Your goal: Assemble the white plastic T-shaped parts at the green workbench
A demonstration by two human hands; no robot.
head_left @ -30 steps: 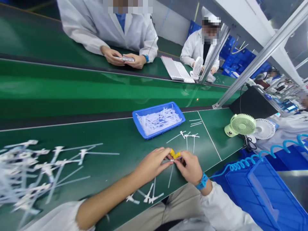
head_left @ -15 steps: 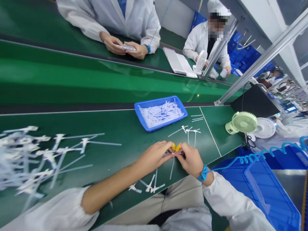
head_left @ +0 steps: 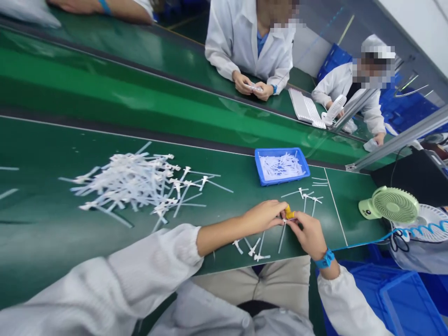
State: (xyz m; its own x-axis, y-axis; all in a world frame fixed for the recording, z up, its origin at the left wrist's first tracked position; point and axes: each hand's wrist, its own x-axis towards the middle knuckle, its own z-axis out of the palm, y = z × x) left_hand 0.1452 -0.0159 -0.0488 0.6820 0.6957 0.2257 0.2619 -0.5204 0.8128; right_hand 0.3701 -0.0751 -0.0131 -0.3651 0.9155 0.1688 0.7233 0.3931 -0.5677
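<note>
My left hand [head_left: 270, 215] and my right hand [head_left: 309, 233] meet above the green bench, fingertips pinched. Yellow covers sit on fingers of both. Between them is a small white connector with tubes [head_left: 282, 239], one translucent tube hanging down from it; the grip partly hides the joint. Just below my hands lie several similar tube-and-connector pieces [head_left: 254, 248]. More of these pieces [head_left: 308, 196] rest beyond my right hand, with a few loose tubes [head_left: 319, 182] behind them. A large heap of such pieces [head_left: 140, 179] spreads over the bench to the left.
A blue tray [head_left: 259, 169] of short whitish pieces stands behind my hands. At right are a green fan [head_left: 390, 205], a white fan [head_left: 429, 221] and a blue bin [head_left: 406, 298]. A coiled blue cord [head_left: 425, 229] runs there. Co-workers [head_left: 250, 51] sit across the green divider.
The view has swung left, so the tray, fans and my hands appear farther right and the whole heap shows. Both hands keep their pinch on the connector, with slight finger movement.
</note>
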